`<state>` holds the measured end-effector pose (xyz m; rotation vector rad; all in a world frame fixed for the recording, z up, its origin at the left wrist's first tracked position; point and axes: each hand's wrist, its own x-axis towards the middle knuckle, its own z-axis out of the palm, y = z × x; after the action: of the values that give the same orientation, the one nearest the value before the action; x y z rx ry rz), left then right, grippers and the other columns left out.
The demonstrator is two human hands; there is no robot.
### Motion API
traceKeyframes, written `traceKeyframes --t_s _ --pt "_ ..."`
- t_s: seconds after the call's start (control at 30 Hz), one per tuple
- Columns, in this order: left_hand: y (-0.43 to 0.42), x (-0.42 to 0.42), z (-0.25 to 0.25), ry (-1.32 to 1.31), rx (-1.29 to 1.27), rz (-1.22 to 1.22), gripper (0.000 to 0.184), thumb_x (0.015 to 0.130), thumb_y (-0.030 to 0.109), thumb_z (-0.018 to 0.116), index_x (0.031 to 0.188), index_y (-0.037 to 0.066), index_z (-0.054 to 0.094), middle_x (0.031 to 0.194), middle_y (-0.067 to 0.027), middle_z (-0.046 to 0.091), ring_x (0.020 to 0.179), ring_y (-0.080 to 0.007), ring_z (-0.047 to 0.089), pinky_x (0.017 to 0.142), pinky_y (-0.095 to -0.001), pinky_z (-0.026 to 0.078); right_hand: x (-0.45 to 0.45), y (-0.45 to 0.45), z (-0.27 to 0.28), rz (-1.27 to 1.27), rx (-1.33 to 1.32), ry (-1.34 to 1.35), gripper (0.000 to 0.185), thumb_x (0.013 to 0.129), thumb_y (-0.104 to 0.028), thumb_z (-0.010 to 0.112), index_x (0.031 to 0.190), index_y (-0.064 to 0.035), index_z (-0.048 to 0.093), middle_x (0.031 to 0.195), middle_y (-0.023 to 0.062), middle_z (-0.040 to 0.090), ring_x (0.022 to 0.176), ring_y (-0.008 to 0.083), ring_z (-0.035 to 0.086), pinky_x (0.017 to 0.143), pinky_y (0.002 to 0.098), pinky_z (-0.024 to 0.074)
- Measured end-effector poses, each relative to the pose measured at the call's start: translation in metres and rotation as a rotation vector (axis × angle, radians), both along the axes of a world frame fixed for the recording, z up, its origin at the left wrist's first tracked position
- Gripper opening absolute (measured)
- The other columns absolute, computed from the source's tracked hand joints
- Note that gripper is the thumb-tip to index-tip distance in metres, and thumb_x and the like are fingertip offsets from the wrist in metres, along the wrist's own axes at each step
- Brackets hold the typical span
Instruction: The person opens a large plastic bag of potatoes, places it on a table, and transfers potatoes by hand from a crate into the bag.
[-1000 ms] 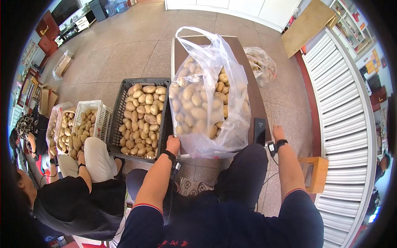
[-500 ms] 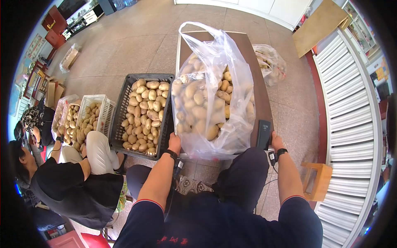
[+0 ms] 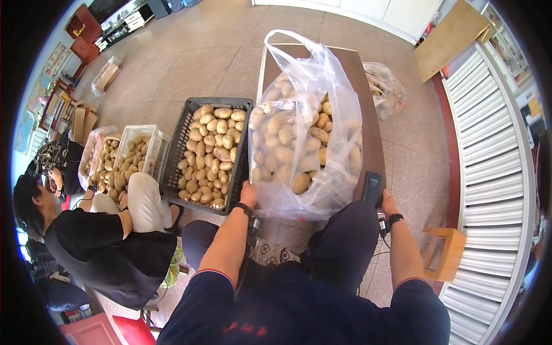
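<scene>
In front of me a large clear plastic bag (image 3: 339,190) full of potatoes (image 3: 282,135) stands on a brown-topped table (image 3: 372,132), its handle loop rising at the far end. My left hand (image 3: 248,194) is at the table's near left corner, between the bag and a black crate (image 3: 167,172) of potatoes. At the near right edge, my right hand (image 3: 389,203) is beside a dark handheld device (image 3: 372,188) lying on the tabletop. Most fingers of both hands are hidden from view, so their grip cannot be made out. Both wrists wear dark bands.
To the left a person in a black shirt (image 3: 109,253) sits by white crates (image 3: 160,150) of potatoes. Another filled bag (image 3: 386,92) lies on the floor beyond the table's right side. A wooden stool (image 3: 445,253) and a white radiator (image 3: 489,161) are on the right.
The view has turned slightly left, so the whole scene sits further right. Both hands stay at the table's edges, and the bag stays in place.
</scene>
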<state>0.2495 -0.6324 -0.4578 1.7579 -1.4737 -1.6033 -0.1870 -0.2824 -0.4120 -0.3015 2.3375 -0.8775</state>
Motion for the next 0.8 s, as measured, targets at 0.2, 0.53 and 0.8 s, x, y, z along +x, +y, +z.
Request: traceKeyframes --t_s 0.2,0.53,0.8 --pt "0.011 0.009 -0.006 -0.012 0.004 -0.021 0.057 0.091 0.036 0.053 0.133 -0.002 0.048 0.124 -0.0296 0.059 0.119 -0.0414 0.056 0.099 -0.0437 0.044 0.002 0.018 -0.007 -0.020 0.063 -0.047 0.071 0.103 -0.052 0.032 0.122 0.0121 0.056 0.114 0.0306 0.063 0.106 0.0378 0.062 0.089 0.0436 0.0462" --pt "0.034 0.013 0.017 0.012 0.018 -0.056 0.061 0.088 0.038 0.060 0.129 -0.006 0.048 0.121 -0.0318 0.060 0.116 -0.0427 0.058 0.096 -0.0439 0.047 -0.005 0.041 -0.027 0.066 0.152 0.111 0.077 0.100 -0.057 0.034 0.114 0.0142 0.060 0.102 0.0290 0.067 0.098 0.0379 0.065 0.081 0.0440 0.0496" --pt "0.037 0.015 0.011 -0.080 -0.034 -0.096 0.053 0.092 0.033 0.055 0.126 -0.007 0.050 0.118 -0.0302 0.062 0.112 -0.0409 0.061 0.091 -0.0425 0.049 0.004 0.038 -0.014 0.106 0.095 0.125 0.077 0.101 -0.055 0.030 0.107 0.0153 0.062 0.097 0.0339 0.065 0.095 0.0428 0.066 0.080 0.0466 0.0490"
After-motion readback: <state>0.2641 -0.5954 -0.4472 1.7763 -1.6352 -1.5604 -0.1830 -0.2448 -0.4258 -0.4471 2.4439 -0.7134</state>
